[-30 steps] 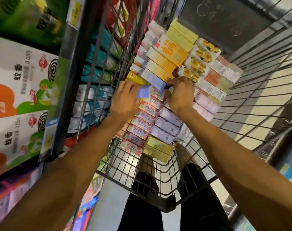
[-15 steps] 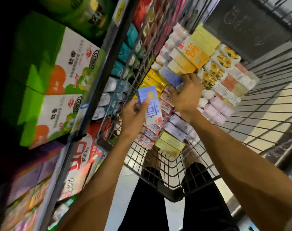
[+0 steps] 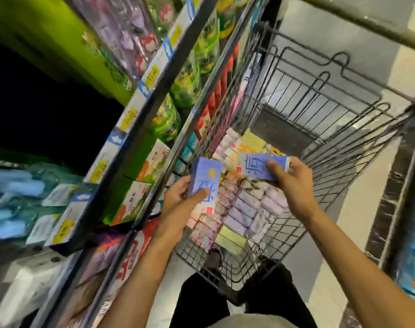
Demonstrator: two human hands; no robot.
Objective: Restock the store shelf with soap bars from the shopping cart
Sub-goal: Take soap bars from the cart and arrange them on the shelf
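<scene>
Both your hands have come up out of the cart since a second ago, each with a blue soap box. Your left hand [image 3: 178, 197] grips one blue box [image 3: 205, 179], thumb across its front, box standing roughly on end above the cart's left edge. Your right hand [image 3: 289, 183] grips the second blue box [image 3: 261, 169] lying sideways, thumb on its face, above the stock. The two boxes are near each other, not touching. Cart [image 3: 320, 129] still holds rows of lilac bars [image 3: 249, 207], pink-and-white packs [image 3: 213, 221] and yellow boxes [image 3: 251, 140] on its floor. Shelf [image 3: 140, 129] sits to your left with yellow price tags along its rail; view is motion-blurred there.
</scene>
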